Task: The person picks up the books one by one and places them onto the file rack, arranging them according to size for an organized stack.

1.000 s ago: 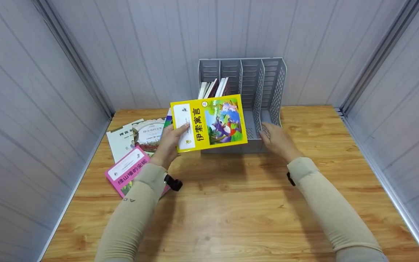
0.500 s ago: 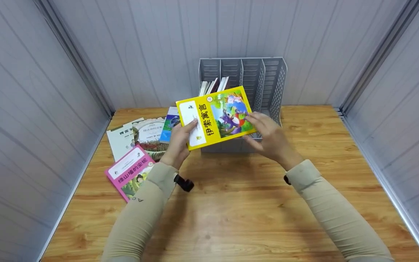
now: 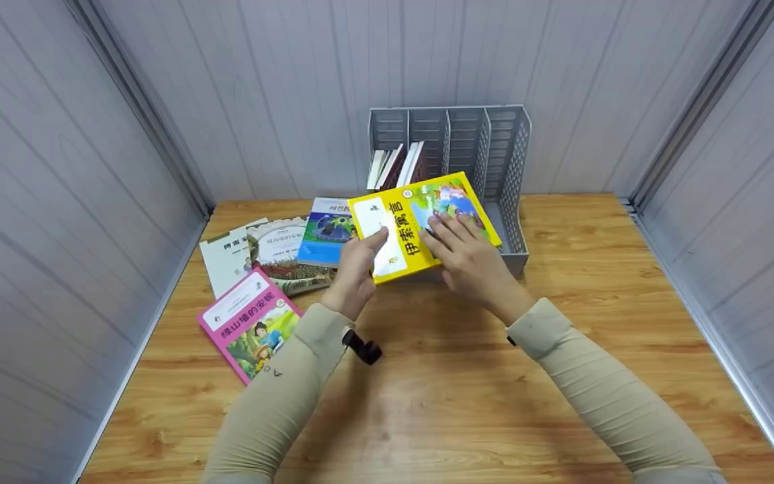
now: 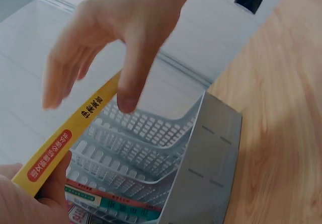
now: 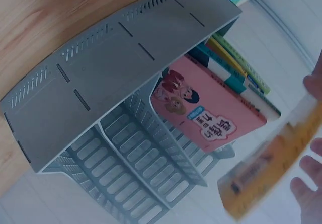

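My left hand (image 3: 368, 247) grips the near left corner of a yellow picture book (image 3: 406, 202), thumb on the cover. My right hand (image 3: 453, 235) lies on the cover with straight, spread fingers. The book is held tilted in front of a grey file rack (image 3: 516, 161), partly hiding its front. In the left wrist view the yellow book's spine (image 4: 75, 133) runs between my left hand (image 4: 22, 196) and the right hand (image 4: 95, 78). The right wrist view shows the rack (image 5: 115, 78), a pink book (image 5: 206, 118) standing in it, and the yellow book (image 5: 271, 168) blurred.
Several books (image 3: 397, 165) lean in the rack's left compartment; its right compartments hold nothing I can see. Flat on the wooden table (image 3: 467, 396) at the left lie a blue book (image 3: 325, 232), a white book (image 3: 224, 259), a brown-toned book (image 3: 279, 252) and a pink book (image 3: 249, 323). Grey walls close three sides.
My left hand carried the yellow book right and farther toward the rack, turning it. My right hand left the rack's front edge and came to rest on the book's cover.
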`<state>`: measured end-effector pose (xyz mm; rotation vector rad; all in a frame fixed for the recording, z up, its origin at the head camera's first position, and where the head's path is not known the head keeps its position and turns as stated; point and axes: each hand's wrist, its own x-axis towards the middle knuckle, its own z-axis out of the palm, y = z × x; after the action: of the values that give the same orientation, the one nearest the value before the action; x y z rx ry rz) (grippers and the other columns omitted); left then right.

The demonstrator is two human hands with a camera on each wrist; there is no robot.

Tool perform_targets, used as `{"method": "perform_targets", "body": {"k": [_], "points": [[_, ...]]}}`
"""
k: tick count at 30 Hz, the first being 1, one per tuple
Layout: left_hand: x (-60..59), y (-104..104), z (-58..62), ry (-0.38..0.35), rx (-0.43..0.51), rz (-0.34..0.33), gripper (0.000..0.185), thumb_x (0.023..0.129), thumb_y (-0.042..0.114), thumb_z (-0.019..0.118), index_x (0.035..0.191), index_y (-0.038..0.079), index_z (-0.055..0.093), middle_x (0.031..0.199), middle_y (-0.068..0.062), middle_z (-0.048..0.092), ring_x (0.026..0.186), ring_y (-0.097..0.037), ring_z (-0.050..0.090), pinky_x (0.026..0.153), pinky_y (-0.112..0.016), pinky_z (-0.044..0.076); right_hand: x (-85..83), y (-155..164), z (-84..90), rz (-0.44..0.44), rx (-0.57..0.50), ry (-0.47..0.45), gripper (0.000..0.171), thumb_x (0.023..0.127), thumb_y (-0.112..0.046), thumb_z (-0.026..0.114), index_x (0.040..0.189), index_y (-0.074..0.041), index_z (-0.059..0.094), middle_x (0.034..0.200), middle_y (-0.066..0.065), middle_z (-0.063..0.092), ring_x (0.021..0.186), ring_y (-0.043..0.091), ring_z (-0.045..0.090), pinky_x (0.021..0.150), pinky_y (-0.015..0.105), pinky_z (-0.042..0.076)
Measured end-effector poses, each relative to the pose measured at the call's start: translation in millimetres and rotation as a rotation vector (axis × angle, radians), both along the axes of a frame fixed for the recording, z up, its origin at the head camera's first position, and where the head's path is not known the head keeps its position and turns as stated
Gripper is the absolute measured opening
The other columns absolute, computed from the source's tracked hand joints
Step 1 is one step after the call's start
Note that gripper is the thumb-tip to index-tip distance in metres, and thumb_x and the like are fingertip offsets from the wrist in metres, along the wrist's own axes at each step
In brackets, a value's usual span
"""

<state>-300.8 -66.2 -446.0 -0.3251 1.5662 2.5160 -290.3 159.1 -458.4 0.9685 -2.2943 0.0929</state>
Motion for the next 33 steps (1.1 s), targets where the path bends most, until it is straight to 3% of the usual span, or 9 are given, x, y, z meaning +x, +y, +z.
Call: {"method": "perform_targets", "body": {"k": [10, 17, 22, 26, 30, 33], "points": [[11.8, 15.1, 3.0, -0.037, 0.031, -0.002, 0.04, 0.111, 0.021, 0.063, 0.148, 0.006, 0.062, 0.138, -0.017, 0.073, 0.117, -0.027, 0.077, 0.083, -0.031, 0.066, -2.1, 0.2, -0.2, -0.047, 0.044, 0.072, 0.043, 0.104, -0.002, 0.069, 0.145, -0.008, 0.065, 0.147, 0.019, 0.068, 0.139, 0.038, 0.065, 0.12, 0.054, 0.05], [15.7, 19.2, 1.2, -0.031, 0.051, -0.021, 0.04, 0.112, 0.021, 0.062, 0.148, 0.004, 0.061, 0.136, -0.018, 0.074, 0.109, -0.024, 0.079, 0.081, -0.031, 0.066, -1.7, 4.4, -2.9, -0.034, 0.113, 0.12, 0.047, 0.103, -0.001, 0.071, 0.149, -0.006, 0.063, 0.145, 0.021, 0.069, 0.134, 0.039, 0.068, 0.115, 0.054, 0.054], [14.1, 18.8, 0.1, -0.035, 0.041, -0.052, 0.041, 0.113, 0.025, 0.06, 0.15, 0.006, 0.061, 0.135, -0.016, 0.075, 0.106, -0.021, 0.079, 0.081, -0.029, 0.065, -3.0, 7.1, -5.7, -0.017, 0.102, 0.151, 0.048, 0.101, 0.001, 0.072, 0.148, -0.005, 0.064, 0.142, 0.022, 0.071, 0.13, 0.038, 0.071, 0.11, 0.051, 0.058], [11.2, 17.3, -0.2, 0.016, 0.073, -0.092, 0.044, 0.115, 0.027, 0.056, 0.152, 0.005, 0.059, 0.139, -0.018, 0.072, 0.107, -0.02, 0.077, 0.083, -0.029, 0.065, -6.4, 9.3, -8.6, 0.002, 0.064, 0.193, 0.046, 0.099, 0.003, 0.073, 0.144, -0.004, 0.067, 0.137, 0.023, 0.073, 0.124, 0.039, 0.074, 0.105, 0.051, 0.061], [9.3, 14.0, 0.6, 0.108, 0.198, -0.152, 0.051, 0.119, 0.036, 0.043, 0.158, 0.005, 0.051, 0.145, -0.017, 0.068, 0.113, -0.018, 0.075, 0.088, -0.029, 0.064, -9.6, 13.2, -10.2, 0.025, -0.008, 0.217, 0.044, 0.097, 0.005, 0.074, 0.14, -0.001, 0.069, 0.131, 0.025, 0.075, 0.119, 0.041, 0.076, 0.101, 0.051, 0.063], [7.7, 10.8, 1.1, 0.147, 0.221, -0.173, 0.063, 0.118, 0.049, 0.032, 0.157, 0.003, 0.051, 0.134, -0.013, 0.073, 0.102, -0.014, 0.074, 0.083, -0.027, 0.063, -10.9, 17.1, -10.3, 0.034, -0.077, 0.17, 0.046, 0.096, 0.008, 0.073, 0.141, 0.002, 0.068, 0.131, 0.027, 0.075, 0.119, 0.042, 0.075, 0.102, 0.053, 0.062]]}}
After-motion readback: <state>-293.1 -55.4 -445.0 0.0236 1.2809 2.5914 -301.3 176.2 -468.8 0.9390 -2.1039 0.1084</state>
